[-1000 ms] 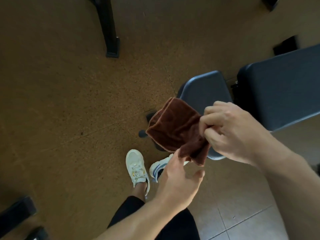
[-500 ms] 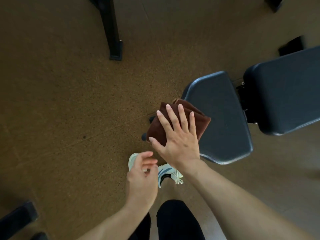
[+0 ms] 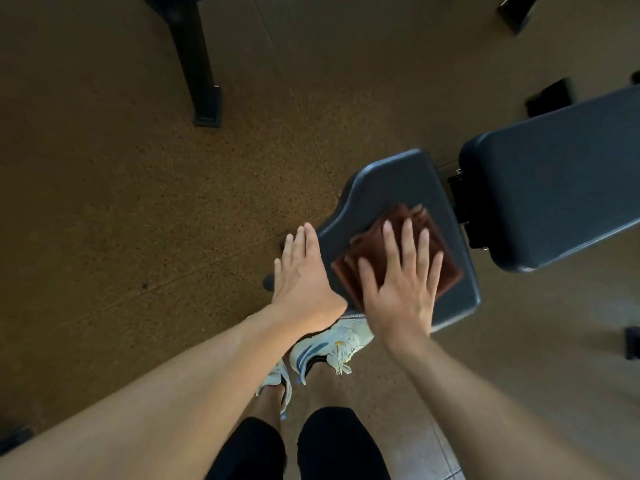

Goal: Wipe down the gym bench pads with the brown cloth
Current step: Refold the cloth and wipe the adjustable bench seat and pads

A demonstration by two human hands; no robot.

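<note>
The folded brown cloth lies flat on the dark seat pad of the gym bench. My right hand presses down on the cloth with straight, spread fingers and covers its near half. At the pad's left edge my left hand rests with its fingers straight, beside the cloth and apart from it. To the right, across a gap with black metal brackets, sits the larger dark back pad.
A black metal frame leg stands on the brown speckled rubber floor at upper left. Small black feet of other equipment sit at the upper right and right edges. My white shoes stand just below the seat pad.
My right hand has carried the cloth from the air onto the seat pad and now presses it flat. The left hand let go of the cloth and moved to the pad's left edge.
</note>
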